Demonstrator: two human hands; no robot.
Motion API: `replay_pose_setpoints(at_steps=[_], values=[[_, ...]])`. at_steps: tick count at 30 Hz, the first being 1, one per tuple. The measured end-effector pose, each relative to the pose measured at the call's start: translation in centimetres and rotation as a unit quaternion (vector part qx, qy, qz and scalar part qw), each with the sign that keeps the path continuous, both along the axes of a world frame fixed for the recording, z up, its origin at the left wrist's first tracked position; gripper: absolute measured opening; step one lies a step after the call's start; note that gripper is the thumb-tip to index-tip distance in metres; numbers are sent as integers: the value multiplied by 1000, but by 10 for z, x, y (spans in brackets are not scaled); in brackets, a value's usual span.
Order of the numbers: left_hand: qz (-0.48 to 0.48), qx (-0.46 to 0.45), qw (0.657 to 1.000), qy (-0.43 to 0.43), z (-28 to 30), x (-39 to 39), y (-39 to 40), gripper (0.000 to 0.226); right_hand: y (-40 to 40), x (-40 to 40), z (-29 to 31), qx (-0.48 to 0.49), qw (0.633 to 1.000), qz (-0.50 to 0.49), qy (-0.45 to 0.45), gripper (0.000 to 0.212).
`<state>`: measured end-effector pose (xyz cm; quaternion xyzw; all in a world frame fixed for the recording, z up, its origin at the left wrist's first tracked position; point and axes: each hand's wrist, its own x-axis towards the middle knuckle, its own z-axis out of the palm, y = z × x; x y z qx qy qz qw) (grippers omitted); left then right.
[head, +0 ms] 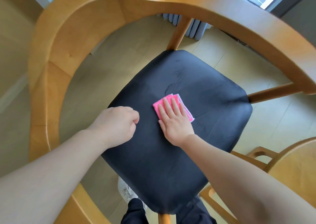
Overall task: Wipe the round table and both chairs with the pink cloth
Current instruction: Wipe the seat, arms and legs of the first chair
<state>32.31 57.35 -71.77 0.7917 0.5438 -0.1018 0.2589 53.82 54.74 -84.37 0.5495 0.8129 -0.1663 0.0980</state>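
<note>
Two chairs [179,138] [290,165], one pink cloth [172,107], two hands [118,123] [176,126].

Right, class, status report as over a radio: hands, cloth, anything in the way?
Right hand flat on pink cloth, pressing it to black chair seat. Left hand curled, holding nothing, over seat. Nothing in the way.

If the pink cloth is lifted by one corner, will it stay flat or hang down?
The pink cloth is probably floppy: it lies folded in thin layers under the flat right hand, so it would likely unfold and hang. It looks light, and may slide easily on the smooth black seat.
</note>
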Motion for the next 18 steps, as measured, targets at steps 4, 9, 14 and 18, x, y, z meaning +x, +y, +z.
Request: replay_pose_setpoints(at_steps=[4,9,14,18], values=[[13,13,1000,-5,2,0,1,16,6,12,-3,9,1000,29,3,57],[25,25,999,-8,-4,2,11,18,9,13,-7,38,999,24,20,53],[26,31,999,-16,-8,1,18,18,36,26,-8,53,998,28,25,52],[30,27,999,-21,-13,-5,25,18,93,46,-8,57,997,-35,25,53]])
